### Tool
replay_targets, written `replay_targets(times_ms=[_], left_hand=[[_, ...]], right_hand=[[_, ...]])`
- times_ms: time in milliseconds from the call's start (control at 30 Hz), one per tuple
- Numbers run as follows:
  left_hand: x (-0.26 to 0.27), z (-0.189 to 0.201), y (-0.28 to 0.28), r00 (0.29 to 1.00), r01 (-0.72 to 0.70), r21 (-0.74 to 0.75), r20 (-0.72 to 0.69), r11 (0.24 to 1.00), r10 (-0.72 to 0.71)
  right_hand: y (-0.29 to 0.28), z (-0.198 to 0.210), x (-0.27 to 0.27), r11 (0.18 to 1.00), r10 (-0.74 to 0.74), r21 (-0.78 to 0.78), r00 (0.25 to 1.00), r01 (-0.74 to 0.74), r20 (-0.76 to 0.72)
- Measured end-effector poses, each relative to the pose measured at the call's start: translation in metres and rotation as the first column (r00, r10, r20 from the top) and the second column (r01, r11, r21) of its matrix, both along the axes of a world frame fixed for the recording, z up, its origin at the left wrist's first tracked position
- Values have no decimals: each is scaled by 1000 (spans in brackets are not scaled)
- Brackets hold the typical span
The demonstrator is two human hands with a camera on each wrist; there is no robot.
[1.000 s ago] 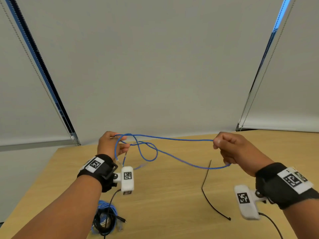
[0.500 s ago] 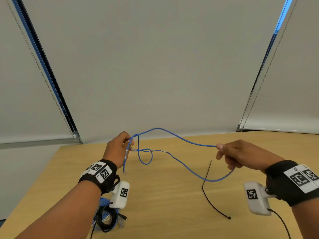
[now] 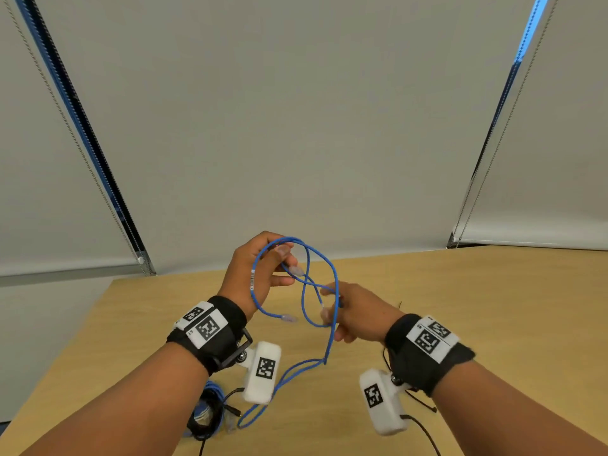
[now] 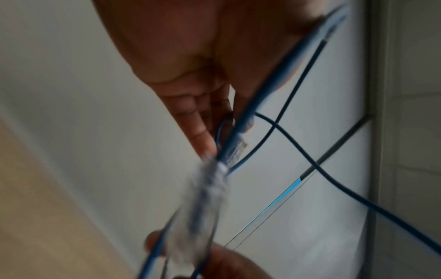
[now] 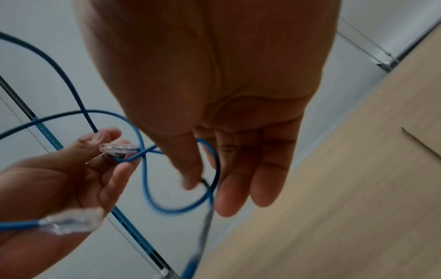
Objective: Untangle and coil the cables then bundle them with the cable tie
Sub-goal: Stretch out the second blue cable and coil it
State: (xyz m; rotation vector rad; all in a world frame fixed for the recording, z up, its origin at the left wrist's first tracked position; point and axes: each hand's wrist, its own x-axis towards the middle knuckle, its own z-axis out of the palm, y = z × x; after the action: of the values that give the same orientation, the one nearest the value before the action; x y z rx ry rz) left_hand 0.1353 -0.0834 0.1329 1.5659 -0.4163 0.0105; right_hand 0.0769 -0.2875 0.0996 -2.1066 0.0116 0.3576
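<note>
A thin blue network cable (image 3: 335, 284) hangs in loose loops between both hands above the wooden table (image 3: 493, 324). My left hand (image 3: 283, 268) is raised and pinches the cable near a clear connector (image 5: 117, 148). A second clear connector (image 3: 289, 318) dangles below that hand. My right hand (image 3: 332, 301) sits close beside it, with thumb and forefinger pinching a strand (image 5: 203, 183). Slack cable (image 3: 296, 368) drops to the table near my left wrist. The black cable tie (image 5: 420, 143) lies on the table, mostly hidden behind my right wrist in the head view.
A coiled bundle of black and blue cables (image 3: 207, 413) lies near the table's front left edge, under my left forearm. Grey window blinds (image 3: 296, 126) hang behind the table. Bare tabletop stretches to the right.
My right hand has moved left, close to my left hand. The stretched span of blue cable has slackened into loops, and the slack now hangs down to the table.
</note>
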Motion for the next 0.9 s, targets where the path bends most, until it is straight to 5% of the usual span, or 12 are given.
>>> replay_targets(times_ms=[400, 533, 667, 800, 900], left_hand=[[8, -6, 35, 987, 83, 256, -152, 963, -45], [8, -1, 43, 980, 116, 250, -185, 961, -70], [3, -8, 38, 972, 6, 95, -234, 995, 16], [6, -14, 35, 946, -126, -146, -316, 981, 75], [18, -20, 50, 944, -250, -180, -261, 951, 199]], right_hand=[[-25, 19, -25, 973, 111, -202, 994, -111, -11], [-26, 16, -38, 990, 124, 83, 989, -117, -80], [-21, 6, -48, 887, 129, 456, 987, -73, -93], [-28, 1, -47, 837, 125, 548, 977, -10, -173], [-54, 2, -45, 913, 53, 407, 979, 33, -199]])
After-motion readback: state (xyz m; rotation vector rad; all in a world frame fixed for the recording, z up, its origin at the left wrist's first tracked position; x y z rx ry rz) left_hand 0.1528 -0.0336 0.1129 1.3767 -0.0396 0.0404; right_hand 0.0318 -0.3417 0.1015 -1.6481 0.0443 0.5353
